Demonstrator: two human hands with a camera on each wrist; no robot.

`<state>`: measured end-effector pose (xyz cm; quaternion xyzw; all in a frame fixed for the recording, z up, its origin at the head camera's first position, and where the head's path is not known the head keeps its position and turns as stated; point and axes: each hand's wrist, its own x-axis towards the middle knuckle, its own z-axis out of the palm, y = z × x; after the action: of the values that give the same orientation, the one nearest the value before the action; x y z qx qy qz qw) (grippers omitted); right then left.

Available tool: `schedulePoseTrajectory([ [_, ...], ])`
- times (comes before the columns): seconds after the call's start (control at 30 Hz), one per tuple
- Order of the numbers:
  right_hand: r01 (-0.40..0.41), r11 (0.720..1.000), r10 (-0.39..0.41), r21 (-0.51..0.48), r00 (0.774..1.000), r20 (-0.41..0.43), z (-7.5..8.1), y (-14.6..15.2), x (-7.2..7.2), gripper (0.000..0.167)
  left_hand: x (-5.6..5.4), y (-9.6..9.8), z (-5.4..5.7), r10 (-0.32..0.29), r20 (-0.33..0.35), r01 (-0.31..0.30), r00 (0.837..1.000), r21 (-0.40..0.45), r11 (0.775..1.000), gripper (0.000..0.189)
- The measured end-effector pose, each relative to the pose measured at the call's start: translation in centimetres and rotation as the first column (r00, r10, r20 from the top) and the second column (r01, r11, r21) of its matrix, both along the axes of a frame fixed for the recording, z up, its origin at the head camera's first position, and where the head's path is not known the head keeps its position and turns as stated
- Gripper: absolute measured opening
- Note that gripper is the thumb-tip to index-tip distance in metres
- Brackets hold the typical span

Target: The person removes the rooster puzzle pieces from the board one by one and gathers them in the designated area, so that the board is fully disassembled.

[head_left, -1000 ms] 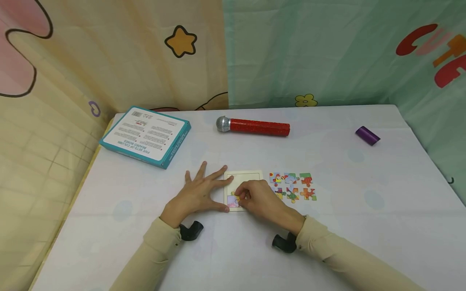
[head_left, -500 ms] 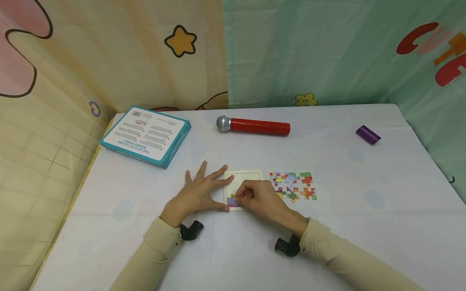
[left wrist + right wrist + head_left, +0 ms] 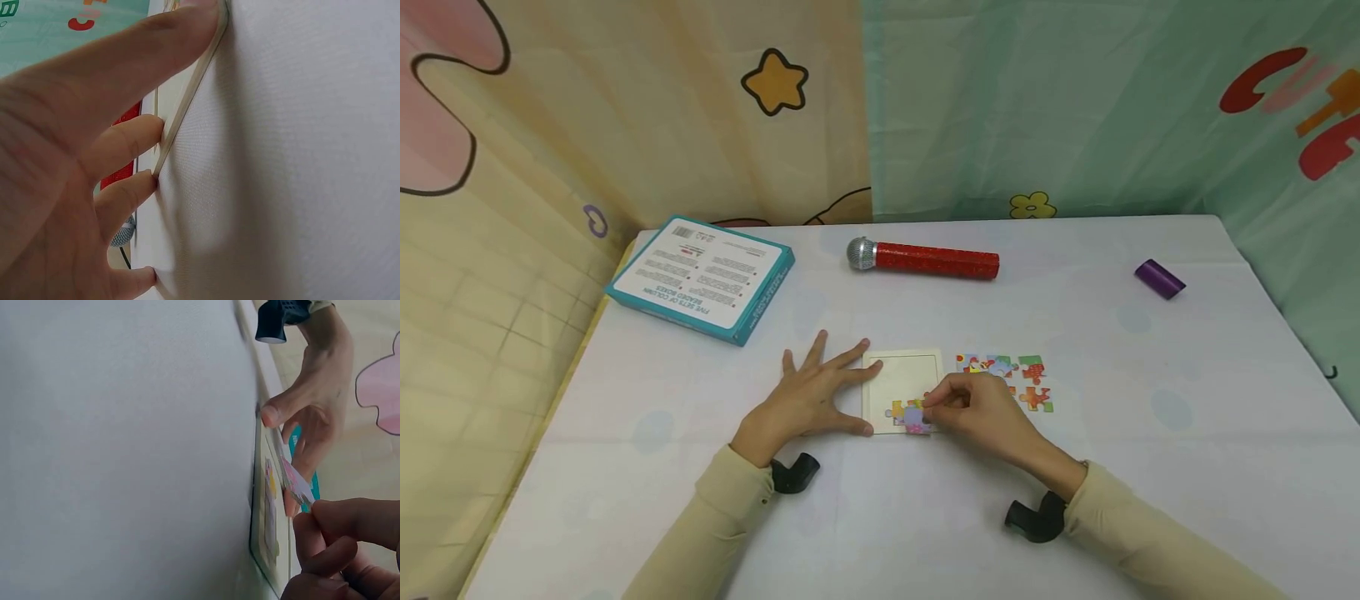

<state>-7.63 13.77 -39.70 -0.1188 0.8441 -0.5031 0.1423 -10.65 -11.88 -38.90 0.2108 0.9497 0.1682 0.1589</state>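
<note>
A pale, shallow puzzle tray (image 3: 901, 375) lies on the table in front of the person. The left hand (image 3: 808, 402) is spread beside it, thumb at the tray's lower left corner and a fingertip over the left rim; the left wrist view shows straight fingers along the edge. The right hand (image 3: 973, 408) pinches a purple-pink jigsaw piece (image 3: 297, 481) between thumb and finger, tilted above the tray's lower right part. Under it another jigsaw piece (image 3: 270, 512) lies in the tray. Right of the tray are several loose jigsaw pieces (image 3: 1033, 383), some hidden behind the right hand.
A teal-edged flat box (image 3: 700, 279) lies at the back left. A red toy microphone (image 3: 925, 259) lies behind the tray, and a short purple tube (image 3: 1160, 279) at the back right. Black wrist mounts (image 3: 796, 475) hang by both cuffs. Printed curtains border the table.
The right hand has moved right, carrying the purple-pink piece from the tray's lower left corner to its lower right part. That left corner now shows bare tray. The left hand has stayed put.
</note>
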Motion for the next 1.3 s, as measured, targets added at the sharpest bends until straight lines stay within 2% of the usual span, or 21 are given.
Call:
schedulePoseTrajectory([
  [0.23,0.065,0.994,-0.065,0.089,0.998,-0.006,-0.3,2.6,1.2,0.007,-0.1,0.0,0.0,-0.004,0.000,0.004,1.000,-0.010,1.000,0.089],
  [0.57,0.122,0.980,-0.117,0.158,0.992,-0.040,-0.6,5.5,2.3,0.006,0.0,-0.1,0.0,-0.001,0.021,0.001,1.000,-0.021,1.000,0.089],
  [0.83,0.116,0.976,-0.100,0.184,0.991,-0.092,-0.7,5.6,2.2,0.006,0.1,-0.2,-0.1,0.002,0.024,-0.002,1.000,-0.001,1.000,0.089],
  [1.3,0.115,0.966,-0.097,0.230,0.991,-0.090,-0.6,5.2,2.3,0.005,0.0,0.0,-0.2,-0.001,0.009,0.001,1.000,0.011,1.000,0.089],
])
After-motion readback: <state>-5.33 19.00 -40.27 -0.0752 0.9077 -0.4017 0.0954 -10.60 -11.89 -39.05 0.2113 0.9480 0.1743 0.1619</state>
